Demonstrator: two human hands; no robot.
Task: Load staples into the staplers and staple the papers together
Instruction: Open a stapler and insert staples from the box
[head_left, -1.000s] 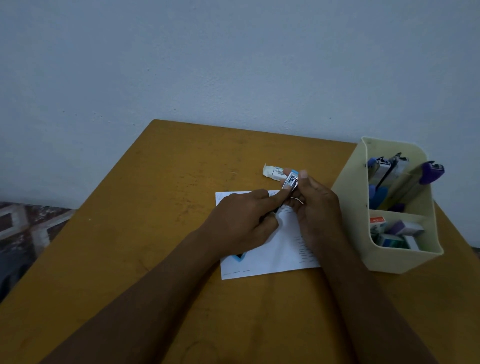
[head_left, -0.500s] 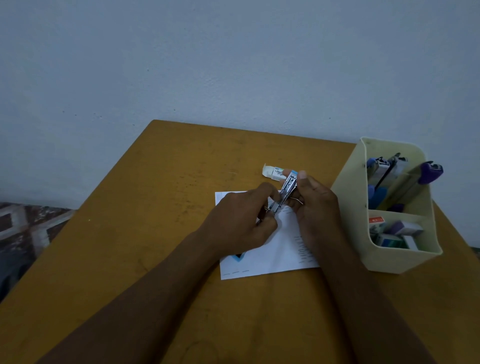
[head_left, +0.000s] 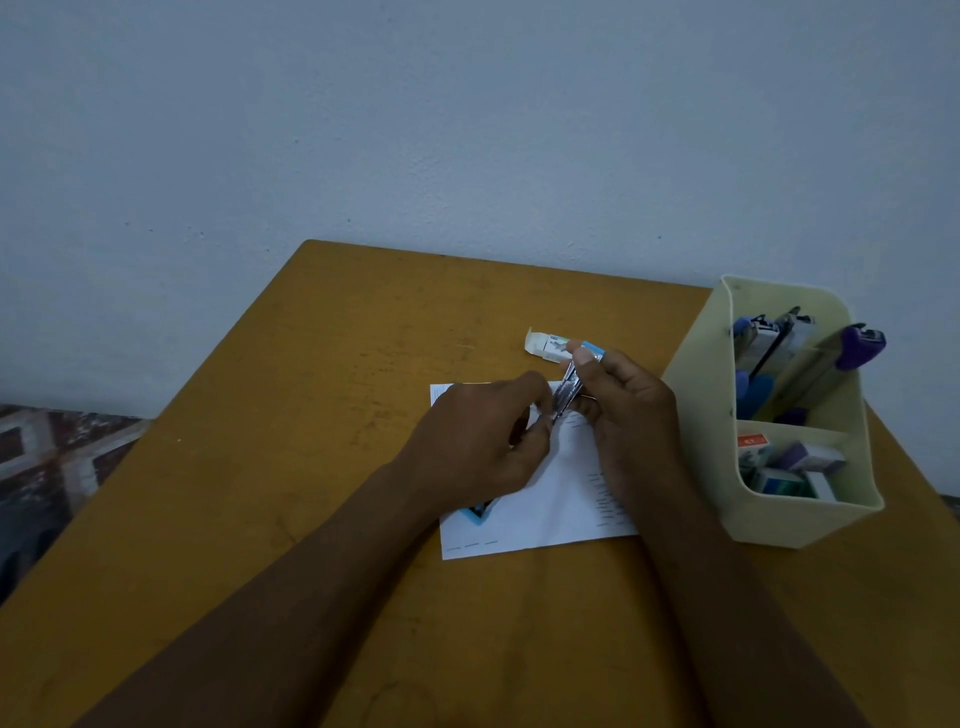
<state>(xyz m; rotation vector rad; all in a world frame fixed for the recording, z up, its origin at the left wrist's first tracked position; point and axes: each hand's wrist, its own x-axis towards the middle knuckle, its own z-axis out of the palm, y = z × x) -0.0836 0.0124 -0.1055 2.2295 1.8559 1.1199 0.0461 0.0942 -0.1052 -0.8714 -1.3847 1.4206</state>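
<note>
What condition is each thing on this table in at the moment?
stapler: held above the paper, metal track exposed
right hand: grip on the stapler
left hand: fingertips at the stapler's near end
staple box: lying flat, end flap open
paper: flat on table
organizer: upright, holding staplers and boxes

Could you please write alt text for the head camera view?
Two bare hands, the left hand and the right hand, hold a small metal stapler above a printed paper on a wooden table. A cream organizer stands to the right.
</note>
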